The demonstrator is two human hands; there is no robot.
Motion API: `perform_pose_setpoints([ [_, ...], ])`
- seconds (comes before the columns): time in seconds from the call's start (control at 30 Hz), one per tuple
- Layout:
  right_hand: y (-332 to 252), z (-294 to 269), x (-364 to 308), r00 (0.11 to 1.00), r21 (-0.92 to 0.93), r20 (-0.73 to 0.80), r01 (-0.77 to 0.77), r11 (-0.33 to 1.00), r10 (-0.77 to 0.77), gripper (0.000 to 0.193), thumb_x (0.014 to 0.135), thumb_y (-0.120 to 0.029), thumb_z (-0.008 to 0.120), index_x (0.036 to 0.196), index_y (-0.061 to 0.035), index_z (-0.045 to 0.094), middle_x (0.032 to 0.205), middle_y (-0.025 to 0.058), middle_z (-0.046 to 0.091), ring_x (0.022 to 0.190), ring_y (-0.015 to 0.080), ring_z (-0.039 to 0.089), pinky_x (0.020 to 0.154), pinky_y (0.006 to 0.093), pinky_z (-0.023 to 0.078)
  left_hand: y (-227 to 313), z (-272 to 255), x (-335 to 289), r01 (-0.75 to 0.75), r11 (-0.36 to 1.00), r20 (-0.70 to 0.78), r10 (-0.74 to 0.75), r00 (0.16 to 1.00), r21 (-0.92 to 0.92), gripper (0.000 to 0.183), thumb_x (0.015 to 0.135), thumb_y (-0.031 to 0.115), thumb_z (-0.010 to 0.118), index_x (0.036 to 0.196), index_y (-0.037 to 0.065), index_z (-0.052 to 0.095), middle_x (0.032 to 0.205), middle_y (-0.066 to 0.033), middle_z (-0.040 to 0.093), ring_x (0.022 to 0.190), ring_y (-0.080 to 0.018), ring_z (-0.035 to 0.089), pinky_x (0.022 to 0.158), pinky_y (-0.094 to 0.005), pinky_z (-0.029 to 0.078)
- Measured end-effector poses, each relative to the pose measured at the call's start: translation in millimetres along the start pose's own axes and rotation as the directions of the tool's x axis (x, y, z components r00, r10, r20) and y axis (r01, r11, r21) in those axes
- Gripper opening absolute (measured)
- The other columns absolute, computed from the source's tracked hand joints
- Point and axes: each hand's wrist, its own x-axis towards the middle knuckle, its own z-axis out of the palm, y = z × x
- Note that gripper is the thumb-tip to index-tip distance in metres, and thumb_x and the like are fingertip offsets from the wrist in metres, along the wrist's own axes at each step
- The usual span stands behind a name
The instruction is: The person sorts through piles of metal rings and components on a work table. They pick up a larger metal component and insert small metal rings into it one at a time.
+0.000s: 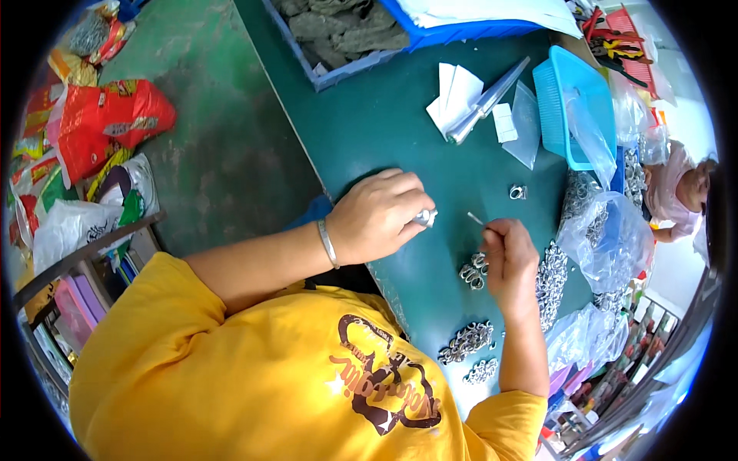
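Note:
My left hand (377,215), with a bangle at its wrist, is closed over the green table. Its fingertips pinch a small silver metal fitting (425,218), partly hidden by them. To the right, my right hand (510,257) holds a thin, pale, rod-like metal piece (476,219) between thumb and fingers, its tip pointing toward the left hand. The two pieces are apart. Close beside the right hand lies a small cluster of ring-shaped metal fittings (473,273). A single metal fitting (518,192) lies farther back.
Small metal parts are heaped at right (552,284) and near my body (467,342). Behind stand a blue bin (338,75) of dark cloth and a turquoise basket (552,115). White papers (457,88) lie between them. Another person (676,192) sits at far right. Red bags (115,123) lie left.

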Motion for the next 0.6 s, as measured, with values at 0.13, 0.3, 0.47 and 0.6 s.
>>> perform_pose_setpoints([
  [0.13, -13, 21, 0, 0.988, -0.116, 0.013, 0.156, 0.981, -0.156, 0.013, 0.083, -0.001, 0.071, 0.094, -0.0007, 0.064, 0.076, 0.0142, 0.06, 0.065, 0.0321, 0.062, 0.056, 0.0404, 0.049, -2, 1, -1, -0.014, 1.0, -0.008, 0.014, 1.0, 0.019, 0.024, 0.069, 0.005, 0.079, 0.09, 0.005, 0.067, 0.089, -0.0094, 0.063, 0.081, -0.0292, 0.063, 0.076, -0.0373, 0.052],
  [0.3, -13, 27, 1, 0.978, -0.208, 0.028, 0.206, 0.956, -0.205, 0.017, 0.081, -0.003, 0.071, 0.098, -0.0062, 0.068, 0.07, 0.0103, 0.057, 0.061, 0.0318, 0.059, 0.057, 0.0413, 0.05, 0, 2, 0, -0.033, 0.999, -0.01, 0.033, 0.999, 0.02, 0.025, 0.069, 0.004, 0.078, 0.091, 0.006, 0.067, 0.088, -0.0095, 0.062, 0.083, -0.0294, 0.063, 0.077, -0.0378, 0.052],
  [0.47, -23, 19, 4, 0.985, -0.255, 0.107, 0.162, 0.953, -0.138, 0.016, 0.084, -0.004, 0.068, 0.1, -0.0067, 0.069, 0.072, 0.0109, 0.06, 0.064, 0.0325, 0.062, 0.057, 0.042, 0.05, -2, 1, -2, -0.013, 1.0, -0.02, 0.013, 1.0, 0.025, 0.025, 0.069, 0.004, 0.078, 0.091, 0.006, 0.067, 0.087, -0.0097, 0.062, 0.082, -0.0298, 0.062, 0.076, -0.0382, 0.052],
  [0.6, -9, 19, 3, 0.992, -0.166, 0.035, 0.122, 0.979, -0.118, 0.014, 0.086, -0.004, 0.067, 0.1, -0.0063, 0.067, 0.076, 0.0133, 0.065, 0.069, 0.0348, 0.065, 0.058, 0.0434, 0.05, -1, 2, -1, -0.024, 0.999, -0.015, 0.025, 1.0, 0.025, 0.024, 0.069, 0.004, 0.079, 0.09, 0.005, 0.067, 0.087, -0.0098, 0.062, 0.081, -0.0297, 0.063, 0.076, -0.0379, 0.051],
])
